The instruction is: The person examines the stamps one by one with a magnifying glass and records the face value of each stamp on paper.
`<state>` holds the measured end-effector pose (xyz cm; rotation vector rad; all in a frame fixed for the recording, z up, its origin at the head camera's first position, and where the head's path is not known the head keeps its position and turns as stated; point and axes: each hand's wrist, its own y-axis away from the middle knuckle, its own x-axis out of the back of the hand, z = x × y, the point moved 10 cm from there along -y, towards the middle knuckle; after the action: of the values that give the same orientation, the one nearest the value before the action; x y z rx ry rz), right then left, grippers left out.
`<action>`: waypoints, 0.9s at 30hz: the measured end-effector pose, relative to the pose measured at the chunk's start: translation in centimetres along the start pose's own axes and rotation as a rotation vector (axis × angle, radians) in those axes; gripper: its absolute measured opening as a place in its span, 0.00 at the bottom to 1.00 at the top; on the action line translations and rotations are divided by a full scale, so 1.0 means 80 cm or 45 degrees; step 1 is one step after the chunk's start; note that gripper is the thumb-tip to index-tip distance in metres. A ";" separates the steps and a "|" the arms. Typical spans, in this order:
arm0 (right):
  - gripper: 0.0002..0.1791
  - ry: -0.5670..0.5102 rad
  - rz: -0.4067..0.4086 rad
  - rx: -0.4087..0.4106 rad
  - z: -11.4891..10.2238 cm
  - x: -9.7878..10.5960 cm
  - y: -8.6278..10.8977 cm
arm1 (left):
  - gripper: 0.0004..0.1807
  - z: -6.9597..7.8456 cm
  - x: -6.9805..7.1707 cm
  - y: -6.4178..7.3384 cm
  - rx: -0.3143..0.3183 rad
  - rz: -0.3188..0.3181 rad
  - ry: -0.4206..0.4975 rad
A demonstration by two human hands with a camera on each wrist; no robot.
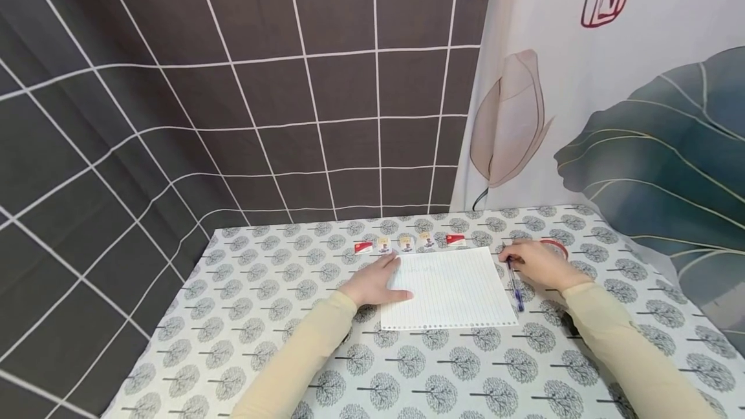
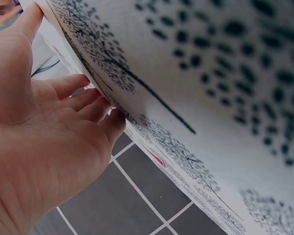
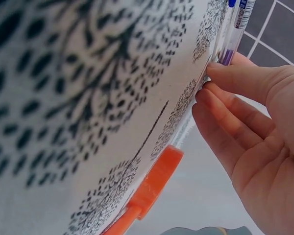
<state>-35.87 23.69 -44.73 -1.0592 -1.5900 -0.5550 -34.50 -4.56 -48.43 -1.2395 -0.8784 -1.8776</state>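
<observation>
Nearest us, two pale yellow sleeves (image 1: 625, 341) stretch over the tree-print tablecloth (image 1: 262, 374). Ahead we have the lined paper (image 1: 448, 293), lying flat, punched edge toward us, faint marks near its far side. Just beside its right edge runs the pen (image 1: 516, 293), and there's the right hand (image 1: 541, 264), pinching the far end! Across on the left, we see the left hand (image 1: 370, 283) resting on the paper's left edge, fingers extended, thumb spread, grasping nothing. A red-orange object (image 3: 157, 181) sits near the right hand. Beyond the paper, we spot five small cards (image 1: 405, 244) in a row, then a dark checked curtain (image 1: 343, 96).
</observation>
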 end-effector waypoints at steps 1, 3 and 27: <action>0.13 -0.003 -0.006 -0.003 0.000 0.000 0.000 | 0.54 0.000 0.001 0.000 0.000 0.000 -0.002; 0.13 -0.010 -0.013 -0.007 0.000 -0.001 -0.001 | 0.54 0.000 0.000 0.000 0.001 -0.003 -0.005; 0.16 -0.122 -0.094 -0.037 0.003 -0.003 -0.006 | 0.53 0.001 0.002 0.002 0.009 0.004 0.018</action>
<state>-36.40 23.60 -44.97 -1.0655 -1.7147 -0.5857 -34.36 -4.59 -48.19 -1.2213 -0.8747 -1.8766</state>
